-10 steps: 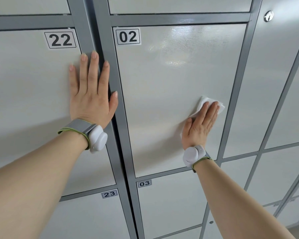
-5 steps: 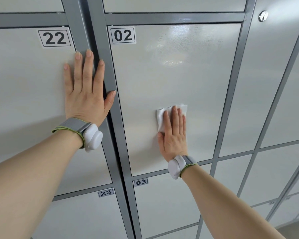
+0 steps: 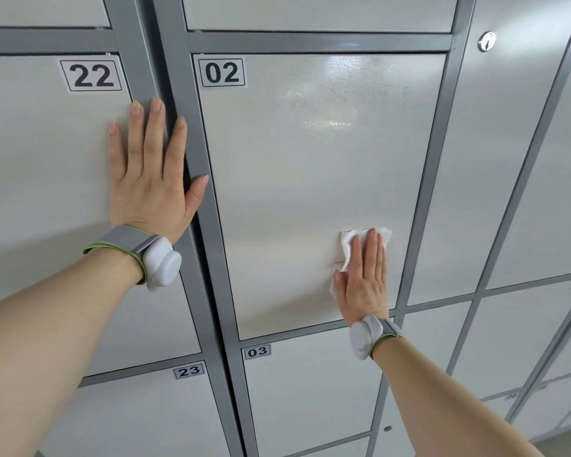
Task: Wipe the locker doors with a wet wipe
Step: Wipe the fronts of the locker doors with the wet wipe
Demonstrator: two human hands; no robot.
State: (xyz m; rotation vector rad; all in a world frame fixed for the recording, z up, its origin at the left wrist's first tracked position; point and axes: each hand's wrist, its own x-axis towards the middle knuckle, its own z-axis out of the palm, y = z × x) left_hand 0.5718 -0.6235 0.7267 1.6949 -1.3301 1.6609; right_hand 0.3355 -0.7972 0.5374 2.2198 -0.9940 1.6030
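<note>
We note the right hand (image 3: 363,282) low and right of centre in the frame, laid flat on the pale grey metal locker door numbered 02 (image 3: 310,176), fingers straight and close together, pointing up. Under its fingers and palm lies the crumpled white wet wipe (image 3: 348,247), pressed against the lower right part of that door; the wipe's edges show above the fingertips and beside the thumb at the left. We see streaky sheen on the door's upper right area. The left hand (image 3: 149,179) sits at centre left, palm flat, fingers straight and slightly spread, on the right edge of the pale grey door numbered 22 (image 3: 40,176); its index finger and thumb lie over the dark grey vertical frame post (image 3: 192,127) between the two doors. Each wrist carries a grey strap with green edging and a white rounded pod, left (image 3: 160,262) and right (image 3: 365,336). Below, at the bottom of the frame, we record the doors labelled 03 (image 3: 257,351) and 23 (image 3: 188,371). A round silver keyhole (image 3: 487,41) sits at upper right.
</note>
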